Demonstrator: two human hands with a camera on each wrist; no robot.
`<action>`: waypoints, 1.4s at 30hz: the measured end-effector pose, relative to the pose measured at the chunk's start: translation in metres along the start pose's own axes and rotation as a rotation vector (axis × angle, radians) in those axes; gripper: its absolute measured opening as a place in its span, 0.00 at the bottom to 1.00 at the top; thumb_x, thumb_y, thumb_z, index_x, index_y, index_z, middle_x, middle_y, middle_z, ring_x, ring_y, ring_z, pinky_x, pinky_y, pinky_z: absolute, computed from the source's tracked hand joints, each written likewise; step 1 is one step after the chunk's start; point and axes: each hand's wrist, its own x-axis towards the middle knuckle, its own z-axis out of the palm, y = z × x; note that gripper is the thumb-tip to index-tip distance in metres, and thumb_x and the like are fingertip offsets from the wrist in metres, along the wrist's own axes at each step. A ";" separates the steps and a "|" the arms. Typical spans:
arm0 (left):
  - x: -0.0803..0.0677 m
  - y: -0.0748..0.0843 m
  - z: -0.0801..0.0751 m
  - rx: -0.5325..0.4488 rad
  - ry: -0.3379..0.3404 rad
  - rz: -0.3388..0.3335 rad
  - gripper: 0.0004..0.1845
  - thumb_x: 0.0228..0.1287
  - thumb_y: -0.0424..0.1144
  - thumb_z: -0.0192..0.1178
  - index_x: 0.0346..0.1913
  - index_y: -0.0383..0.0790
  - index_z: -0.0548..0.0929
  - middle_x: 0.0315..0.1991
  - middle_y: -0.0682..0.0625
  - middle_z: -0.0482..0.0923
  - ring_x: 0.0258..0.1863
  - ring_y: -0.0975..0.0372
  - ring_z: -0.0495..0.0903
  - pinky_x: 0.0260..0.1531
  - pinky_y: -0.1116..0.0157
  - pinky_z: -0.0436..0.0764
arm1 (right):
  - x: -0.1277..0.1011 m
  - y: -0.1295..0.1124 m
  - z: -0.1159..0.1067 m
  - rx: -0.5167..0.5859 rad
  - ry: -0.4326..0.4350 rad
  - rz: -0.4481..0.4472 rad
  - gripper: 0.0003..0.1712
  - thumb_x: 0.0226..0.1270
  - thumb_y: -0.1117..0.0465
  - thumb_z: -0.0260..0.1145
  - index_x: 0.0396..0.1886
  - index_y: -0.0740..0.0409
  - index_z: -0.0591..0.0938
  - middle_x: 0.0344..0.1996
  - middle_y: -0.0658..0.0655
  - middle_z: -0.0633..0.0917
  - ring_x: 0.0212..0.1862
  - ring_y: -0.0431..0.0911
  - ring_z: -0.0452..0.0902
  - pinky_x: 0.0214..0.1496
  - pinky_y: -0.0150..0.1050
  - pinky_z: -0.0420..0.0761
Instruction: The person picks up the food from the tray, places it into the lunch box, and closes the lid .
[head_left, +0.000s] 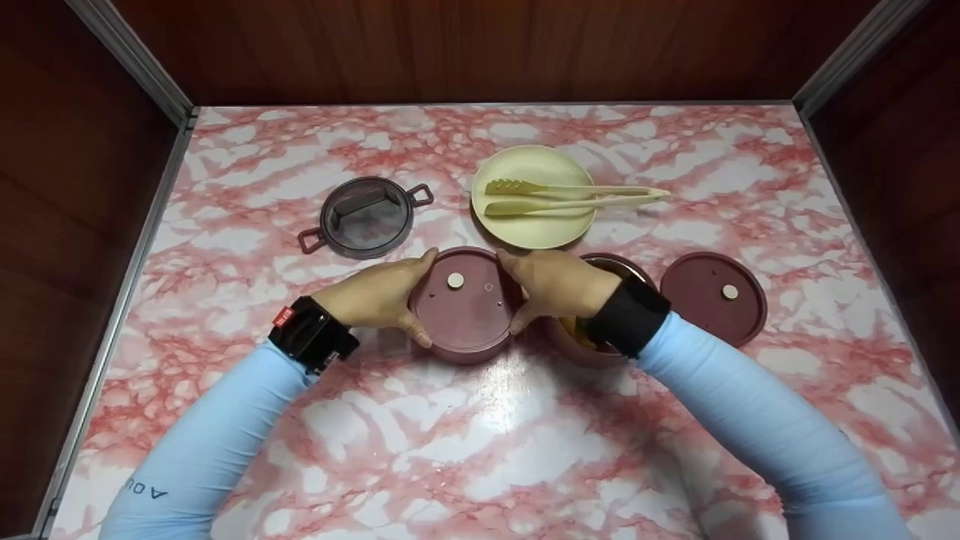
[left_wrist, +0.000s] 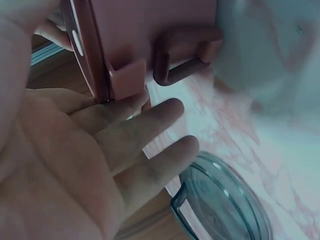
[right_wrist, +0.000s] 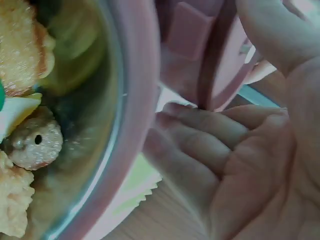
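Note:
A round maroon pot [head_left: 471, 355] with its lid [head_left: 461, 321] on top stands between both hands. My left hand [head_left: 379, 295] holds the lid's left rim, its thumb at the front and forefinger at the back. My right hand [head_left: 561, 285] holds the opposite rim the same way. In the left wrist view, a flap [left_wrist: 128, 80] stands out from the pot's side above a loop handle [left_wrist: 182, 41], and the other fingers reach out straight. Beneath my right wrist sits an open maroon pot [right_wrist: 142, 75] containing food pieces, including a brown ring-like piece [right_wrist: 35, 142].
At the back left stands a see-through lidded dish [head_left: 367, 217] with two loop handles. Yellow tongs [head_left: 577, 202] lie across a pale yellow plate [head_left: 536, 234] behind the pots. Another maroon lid [head_left: 697, 307] lies at the right. Dark panels [head_left: 480, 52] border the marbled table [head_left: 420, 450].

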 end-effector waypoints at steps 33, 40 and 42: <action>0.012 0.023 -0.013 0.128 -0.151 -0.084 0.78 0.32 0.57 0.83 0.78 0.32 0.41 0.74 0.38 0.57 0.67 0.47 0.66 0.68 0.57 0.64 | 0.048 0.015 -0.020 -0.002 0.121 -0.325 0.14 0.69 0.61 0.67 0.49 0.64 0.87 0.34 0.59 0.88 0.35 0.51 0.84 0.42 0.43 0.83; 0.013 0.020 -0.011 0.202 -0.103 -0.071 0.77 0.29 0.57 0.83 0.78 0.30 0.45 0.71 0.38 0.62 0.64 0.46 0.70 0.67 0.56 0.66 | 0.049 0.007 -0.016 -0.039 0.158 -0.282 0.09 0.71 0.68 0.62 0.35 0.64 0.88 0.29 0.57 0.88 0.31 0.50 0.83 0.36 0.42 0.83; 0.014 0.020 -0.012 0.213 -0.105 -0.063 0.77 0.30 0.58 0.83 0.78 0.30 0.45 0.70 0.37 0.63 0.64 0.46 0.70 0.66 0.56 0.67 | 0.049 0.006 -0.015 -0.044 0.159 -0.279 0.14 0.74 0.68 0.58 0.29 0.63 0.86 0.25 0.56 0.86 0.27 0.49 0.80 0.33 0.42 0.81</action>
